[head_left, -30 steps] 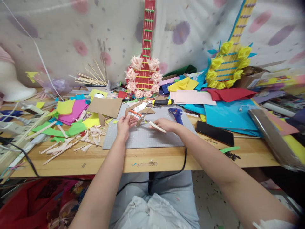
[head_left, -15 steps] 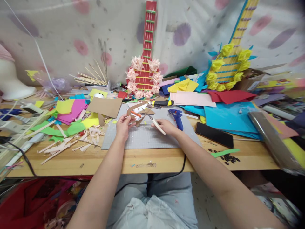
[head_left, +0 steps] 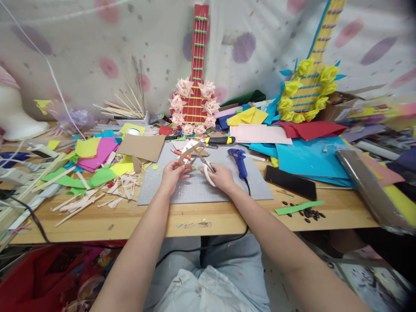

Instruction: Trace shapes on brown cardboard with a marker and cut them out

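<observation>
My left hand (head_left: 172, 177) pinches a curved strip of brown cardboard (head_left: 184, 158) above the grey cutting mat (head_left: 156, 190). White-handled scissors (head_left: 208, 168) are in my right hand (head_left: 221, 177), their blades pointing away and to the left, spread at the cardboard. Whether the blades bite into it I cannot tell. An orange pencil (head_left: 177, 152) lies just behind the cardboard. Beyond it, a black and yellow utility knife (head_left: 220, 140) rests at the mat's far edge. To the right of my right hand sits a blue glue gun (head_left: 238, 161).
A red paper guitar (head_left: 194, 104) and a yellow one (head_left: 307, 93) stand against the wall. Paper scraps (head_left: 94, 197) cover the left side. On the right are a phone (head_left: 290, 183), blue sheets (head_left: 312, 160) and small black pieces (head_left: 312, 214). A black cord (head_left: 208, 247) hangs at the front edge.
My right hand has shifted left, bringing the scissors' handles nearer my left hand and turning the scissors. The cardboard strip has turned and dropped slightly. The view has moved a little.
</observation>
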`<state>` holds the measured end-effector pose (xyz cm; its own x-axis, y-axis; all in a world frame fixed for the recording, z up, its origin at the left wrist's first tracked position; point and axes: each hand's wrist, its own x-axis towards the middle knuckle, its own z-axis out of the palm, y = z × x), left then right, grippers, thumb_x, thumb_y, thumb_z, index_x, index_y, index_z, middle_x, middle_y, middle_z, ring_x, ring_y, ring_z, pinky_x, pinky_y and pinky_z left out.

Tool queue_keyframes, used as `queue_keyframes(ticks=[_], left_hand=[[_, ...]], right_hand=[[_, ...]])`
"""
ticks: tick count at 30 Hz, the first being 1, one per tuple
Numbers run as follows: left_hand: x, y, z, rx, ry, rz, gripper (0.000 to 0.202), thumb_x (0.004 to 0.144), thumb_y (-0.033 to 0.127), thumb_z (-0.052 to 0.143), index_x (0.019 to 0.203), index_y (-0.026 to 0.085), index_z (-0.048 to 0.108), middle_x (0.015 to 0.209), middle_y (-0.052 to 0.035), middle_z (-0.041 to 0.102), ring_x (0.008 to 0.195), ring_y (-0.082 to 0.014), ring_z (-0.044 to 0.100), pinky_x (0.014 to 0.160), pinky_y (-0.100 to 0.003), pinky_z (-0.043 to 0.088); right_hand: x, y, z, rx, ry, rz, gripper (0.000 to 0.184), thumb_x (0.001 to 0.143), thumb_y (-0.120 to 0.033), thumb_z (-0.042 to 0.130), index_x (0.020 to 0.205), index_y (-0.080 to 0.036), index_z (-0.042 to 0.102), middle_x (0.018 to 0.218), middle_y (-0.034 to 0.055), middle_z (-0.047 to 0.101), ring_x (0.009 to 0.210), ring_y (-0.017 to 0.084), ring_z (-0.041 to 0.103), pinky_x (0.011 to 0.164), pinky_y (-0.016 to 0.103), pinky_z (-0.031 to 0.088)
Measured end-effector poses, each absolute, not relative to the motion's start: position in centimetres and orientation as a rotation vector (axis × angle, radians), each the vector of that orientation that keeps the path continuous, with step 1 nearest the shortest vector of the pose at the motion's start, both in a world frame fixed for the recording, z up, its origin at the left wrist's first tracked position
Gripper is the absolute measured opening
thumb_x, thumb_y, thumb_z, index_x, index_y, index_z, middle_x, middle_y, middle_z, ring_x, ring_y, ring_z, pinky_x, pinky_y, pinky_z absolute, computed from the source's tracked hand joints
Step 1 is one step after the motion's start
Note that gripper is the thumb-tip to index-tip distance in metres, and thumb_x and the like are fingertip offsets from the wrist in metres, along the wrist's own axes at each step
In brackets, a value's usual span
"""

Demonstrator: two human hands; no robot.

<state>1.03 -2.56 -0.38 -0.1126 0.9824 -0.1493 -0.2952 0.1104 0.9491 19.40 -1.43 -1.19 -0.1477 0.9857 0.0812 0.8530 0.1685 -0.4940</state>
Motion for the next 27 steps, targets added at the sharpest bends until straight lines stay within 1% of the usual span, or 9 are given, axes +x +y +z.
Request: queue_keyframes(ticks=[3, 7, 12, 14, 16, 18, 21, 24, 27], left_hand=[[1.0, -2.5, -0.4, 0.81, 1.15, 1.326, 0.015, 0.072, 0.021, 0.061, 0.077, 0.014, 0.049, 0.083, -0.0077, 0.068, 0.073, -0.0196, 0.068, 0.047, -0.023, 0.052], [1.1, -2.2, -0.7, 0.823, 1.176, 1.34, 0.014, 0.077, 0.024, 0.056, 0.079, 0.015, 0.046, 0.083, -0.0065, 0.067, 0.07, -0.0179, 0.068, 0.048, -0.024, 0.053], [1.4, -1.9, -1.2, 0.852, 1.211, 1.365, 0.01, 0.08, 0.021, 0.052, 0.079, 0.015, 0.045, 0.069, -0.0007, 0.062, 0.059, -0.0155, 0.067, 0.048, -0.024, 0.053], [1.6, -2.0, -1.3, 0.864, 1.209, 1.37, 0.01, 0.079, 0.022, 0.053, 0.078, 0.015, 0.045, 0.067, -0.0002, 0.062, 0.058, -0.0155, 0.066, 0.048, -0.024, 0.052], [1.7, -2.1, -1.2, 0.875, 1.196, 1.371, 0.013, 0.078, 0.023, 0.055, 0.077, 0.014, 0.046, 0.069, -0.0017, 0.064, 0.06, -0.0158, 0.066, 0.048, -0.024, 0.052], [1.8, -2.2, -1.1, 0.883, 1.18, 1.369, 0.016, 0.075, 0.026, 0.059, 0.075, 0.014, 0.048, 0.072, -0.0037, 0.066, 0.064, -0.0162, 0.067, 0.05, -0.024, 0.052], [1.9, -2.2, -1.0, 0.89, 1.174, 1.358, 0.022, 0.068, 0.03, 0.065, 0.072, 0.014, 0.051, 0.077, -0.0061, 0.068, 0.067, -0.0164, 0.067, 0.052, -0.024, 0.052], [1.9, -2.2, -1.0, 0.877, 1.19, 1.344, 0.026, 0.063, 0.032, 0.069, 0.07, 0.013, 0.053, 0.077, -0.0061, 0.069, 0.064, -0.0155, 0.066, 0.05, -0.023, 0.052], [1.8, -2.1, -1.0, 0.862, 1.184, 1.333, 0.026, 0.063, 0.033, 0.069, 0.071, 0.013, 0.056, 0.071, -0.0046, 0.068, 0.063, -0.0148, 0.065, 0.05, -0.023, 0.052]], right_hand=[[19.0, -1.9, -0.7, -1.769, -2.156, 0.401, 0.051, 0.079, -0.065, 0.035, 0.088, -0.022, 0.062, 0.077, 0.0034, 0.065, 0.068, 0.015, 0.055, 0.057, 0.024, 0.029], [19.2, -1.9, -0.5, -1.765, -2.153, 0.444, 0.052, 0.079, -0.065, 0.034, 0.088, -0.022, 0.061, 0.078, 0.0029, 0.066, 0.068, 0.015, 0.054, 0.056, 0.024, 0.027], [19.3, -1.8, -0.8, -1.741, -2.089, 0.46, 0.046, 0.077, -0.063, 0.04, 0.084, -0.022, 0.06, 0.076, 0.0025, 0.065, 0.066, 0.015, 0.053, 0.055, 0.024, 0.027], [19.2, -1.7, -1.0, -1.738, -2.004, 0.478, 0.042, 0.076, -0.06, 0.043, 0.081, -0.021, 0.058, 0.074, 0.0021, 0.064, 0.066, 0.015, 0.053, 0.055, 0.024, 0.028], [19.1, -1.6, -1.3, -1.695, -1.908, 0.539, 0.038, 0.074, -0.058, 0.049, 0.079, -0.021, 0.055, 0.072, 0.0015, 0.062, 0.065, 0.015, 0.053, 0.056, 0.024, 0.031], [18.7, -1.4, -1.6, -1.581, -1.841, 0.663, 0.035, 0.07, -0.054, 0.055, 0.08, -0.02, 0.052, 0.073, 0.0005, 0.061, 0.065, 0.014, 0.054, 0.058, 0.025, 0.036], [17.6, -0.8, -1.8, -1.35, -1.774, 0.887, 0.036, 0.065, -0.048, 0.063, 0.083, -0.02, 0.05, 0.081, 0.0007, 0.062, 0.067, 0.013, 0.055, 0.063, 0.026, 0.041], [16.0, 0.1, -2.0, -1.217, -1.667, 1.018, 0.04, 0.059, -0.046, 0.067, 0.081, -0.019, 0.048, 0.08, 0.0014, 0.061, 0.066, 0.013, 0.055, 0.064, 0.028, 0.044], [14.7, 1.0, -2.0, -1.192, -1.551, 1.082, 0.038, 0.059, -0.047, 0.066, 0.075, -0.018, 0.046, 0.073, 0.001, 0.059, 0.065, 0.013, 0.054, 0.063, 0.028, 0.045]])
